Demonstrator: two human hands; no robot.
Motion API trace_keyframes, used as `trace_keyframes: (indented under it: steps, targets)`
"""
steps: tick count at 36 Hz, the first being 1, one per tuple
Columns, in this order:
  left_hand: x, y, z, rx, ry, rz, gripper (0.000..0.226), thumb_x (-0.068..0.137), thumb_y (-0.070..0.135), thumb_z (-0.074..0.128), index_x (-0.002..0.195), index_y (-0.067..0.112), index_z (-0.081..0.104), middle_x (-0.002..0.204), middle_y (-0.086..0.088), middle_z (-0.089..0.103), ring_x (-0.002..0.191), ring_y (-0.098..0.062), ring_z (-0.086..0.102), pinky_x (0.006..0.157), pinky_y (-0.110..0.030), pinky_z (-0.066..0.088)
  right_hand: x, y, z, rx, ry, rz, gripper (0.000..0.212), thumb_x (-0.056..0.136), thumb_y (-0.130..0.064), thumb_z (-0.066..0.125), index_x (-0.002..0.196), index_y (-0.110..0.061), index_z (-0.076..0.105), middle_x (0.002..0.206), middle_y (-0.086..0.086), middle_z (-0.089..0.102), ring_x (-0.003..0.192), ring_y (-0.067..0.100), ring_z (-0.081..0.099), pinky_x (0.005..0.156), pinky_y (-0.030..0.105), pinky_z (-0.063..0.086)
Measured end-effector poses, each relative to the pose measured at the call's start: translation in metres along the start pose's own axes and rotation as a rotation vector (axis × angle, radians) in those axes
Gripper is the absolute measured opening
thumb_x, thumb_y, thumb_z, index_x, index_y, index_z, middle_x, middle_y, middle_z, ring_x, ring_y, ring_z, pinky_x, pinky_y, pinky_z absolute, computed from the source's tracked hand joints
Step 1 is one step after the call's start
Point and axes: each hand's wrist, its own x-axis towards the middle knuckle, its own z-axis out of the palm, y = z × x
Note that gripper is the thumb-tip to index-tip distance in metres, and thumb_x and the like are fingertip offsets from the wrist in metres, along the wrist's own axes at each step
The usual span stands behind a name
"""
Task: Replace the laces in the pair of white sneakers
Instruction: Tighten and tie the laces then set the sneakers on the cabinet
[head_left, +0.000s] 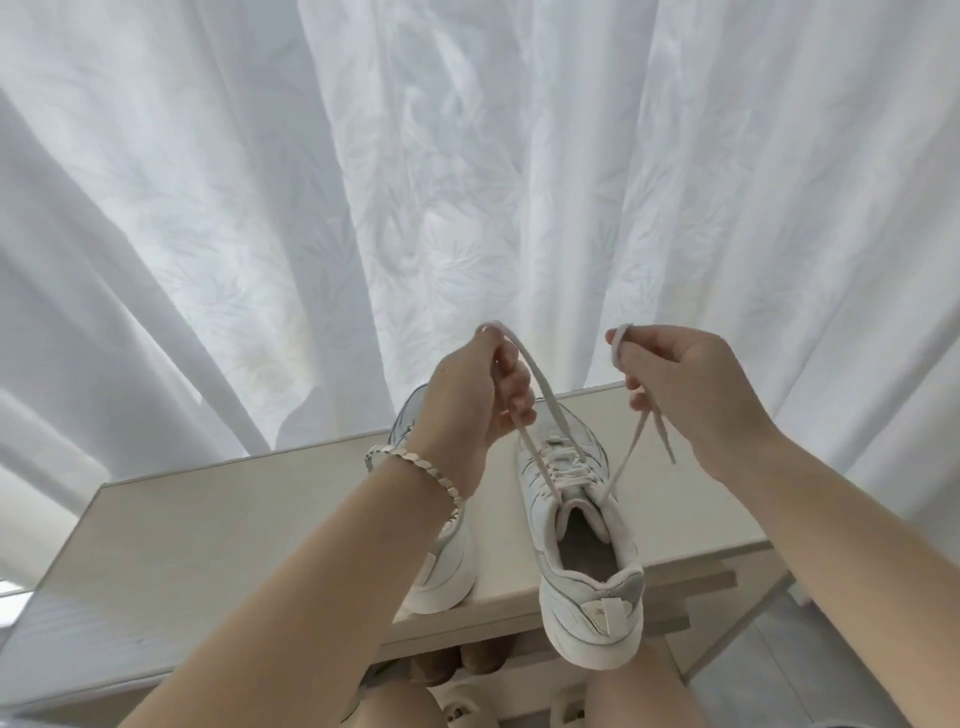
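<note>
The hands are raised above the table (208, 519): one end of the lace (524, 374) is gripped in the curled left hand (478, 400), and the other end is pinched by the right hand (691, 395). Both strands are drawn up from the top eyelets of the sneaker (571, 525) standing at the table's edge. The second sneaker (441, 566) stands beside it, partly hidden by the left forearm. This shoe is judged threaded through and under tightening. Next, the ends must be evened, crossed and tied.

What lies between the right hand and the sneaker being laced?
A lace strand, stretched from the right hand down to the sneaker; head view.
</note>
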Motion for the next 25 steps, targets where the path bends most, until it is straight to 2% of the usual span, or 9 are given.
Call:
trace_keyframes:
  steps: [2,5,6,8,10,12,17,21,25]
  targets:
    - [0.005,0.012,0.007,-0.095,0.026,-0.009,0.042,0.100,0.024,0.034,0.059,0.017,0.032,0.042,0.004,0.030,0.038,-0.011,0.030,0.047,-0.022,0.030,0.005,0.006,0.002,-0.199,-0.028,-0.030,0.023,0.085,-0.018,0.067,0.106,-0.008,0.064,0.069,-0.005,0.050,0.059,0.006,0.048,0.059,0.013,0.044]
    - [0.012,0.025,0.018,-0.161,0.038,-0.007,0.042,0.100,0.027,0.036,0.059,0.016,0.038,0.042,0.002,0.042,0.038,-0.013,0.041,0.048,-0.022,0.035,0.006,0.006,0.004,-0.393,-0.065,-0.029,0.017,0.085,-0.027,0.068,0.098,-0.019,0.062,0.059,-0.008,0.039,0.051,0.004,0.038,0.048,0.010,0.033]
    - [0.013,0.028,0.021,-0.167,0.033,-0.011,0.042,0.100,0.030,0.036,0.062,0.014,0.042,0.045,0.000,0.050,0.040,-0.015,0.049,0.050,-0.024,0.040,0.008,0.005,0.004,-0.436,-0.059,-0.033,0.008,0.087,-0.029,0.065,0.089,-0.022,0.062,0.055,-0.008,0.035,0.048,0.004,0.035,0.046,0.011,0.032]
    - [0.015,0.032,0.027,-0.179,-0.005,-0.028,0.040,0.101,0.032,0.034,0.069,0.011,0.046,0.057,-0.007,0.064,0.052,-0.019,0.063,0.060,-0.030,0.051,0.010,0.003,0.004,-0.533,-0.069,-0.046,0.028,0.092,-0.023,0.055,0.064,-0.023,0.051,0.051,-0.005,0.037,0.044,0.006,0.030,0.044,0.012,0.029]
    - [0.020,0.034,0.032,-0.193,-0.057,-0.019,0.041,0.102,0.030,0.030,0.075,0.007,0.050,0.072,-0.014,0.069,0.069,-0.025,0.068,0.074,-0.036,0.055,0.010,-0.003,0.004,-0.527,-0.186,-0.009,0.026,0.091,-0.011,0.048,0.067,-0.019,0.055,0.060,0.000,0.054,0.050,0.004,0.034,0.051,0.013,0.028]
    - [0.025,0.033,0.036,-0.183,-0.066,-0.004,0.044,0.103,0.028,0.028,0.080,0.003,0.056,0.083,-0.016,0.069,0.081,-0.026,0.067,0.084,-0.035,0.052,0.006,-0.009,0.006,-0.436,-0.370,0.096,0.020,0.088,-0.006,0.050,0.091,-0.015,0.068,0.069,-0.008,0.055,0.058,0.000,0.041,0.057,0.011,0.032]
    - [0.030,0.020,0.038,0.132,-0.128,-0.025,0.043,0.103,0.033,0.027,0.091,0.009,0.061,0.093,-0.006,0.067,0.102,-0.021,0.061,0.094,-0.035,0.045,-0.006,-0.007,0.010,-0.300,-0.491,0.074,0.017,0.089,-0.029,0.062,0.083,-0.017,0.073,0.058,-0.011,0.054,0.051,0.002,0.043,0.048,0.008,0.033]
    - [0.021,0.005,0.021,0.547,-0.218,-0.029,0.052,0.098,0.051,0.024,0.091,0.015,0.061,0.080,-0.003,0.066,0.070,-0.015,0.061,0.071,-0.029,0.050,-0.011,-0.006,0.007,-0.136,-0.498,0.110,0.023,0.094,-0.023,0.054,0.077,-0.015,0.069,0.069,-0.008,0.067,0.054,0.005,0.045,0.047,0.011,0.033]
    - [0.006,-0.012,0.004,0.768,-0.233,0.063,0.051,0.100,0.043,0.029,0.070,0.014,0.058,0.052,0.013,0.053,0.049,0.001,0.046,0.053,-0.013,0.037,-0.015,-0.006,0.005,-0.130,-0.445,0.145,0.035,0.098,-0.030,0.044,0.080,-0.011,0.067,0.074,0.000,0.071,0.050,0.005,0.047,0.046,0.012,0.033]
